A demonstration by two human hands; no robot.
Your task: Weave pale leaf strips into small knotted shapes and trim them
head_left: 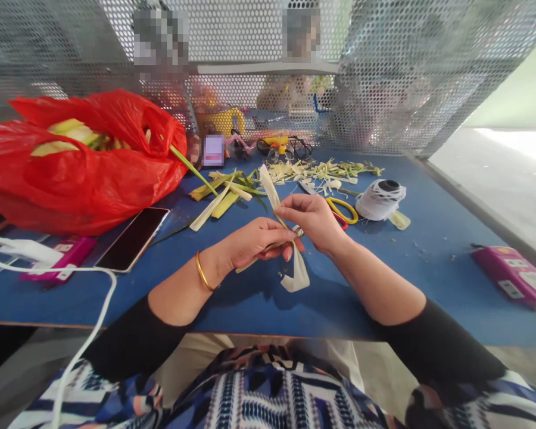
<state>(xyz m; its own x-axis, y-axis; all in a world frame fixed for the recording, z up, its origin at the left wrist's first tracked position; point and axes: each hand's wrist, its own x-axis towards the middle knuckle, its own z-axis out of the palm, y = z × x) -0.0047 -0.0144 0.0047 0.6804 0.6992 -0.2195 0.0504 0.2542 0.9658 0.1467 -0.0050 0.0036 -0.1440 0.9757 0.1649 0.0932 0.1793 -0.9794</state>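
Between my two hands is a pale, flat husk-like strip (300, 275), one end pointing up past my fingers and a folded loop hanging below. My left hand (259, 241) is closed on its middle, thumb pressed on the fingers, with a gold bangle on the wrist. My right hand (310, 217) pinches the upper part (270, 187) of the strip close to my left fingertips. Beyond my hands lie loose green and pale leaf strips (226, 196) and a heap of thin shreds (321, 171). Scissors with red and yellow handles (346, 210) lie just past my right hand.
A large red plastic bag (116, 173) with plant pieces fills the back left. A phone (134, 239), a purple box (74, 253) and a white cable (109, 298) lie left. A white thread spool (379, 199) and a purple device (516, 274) are right. A perforated metal screen (375, 77) stands behind.
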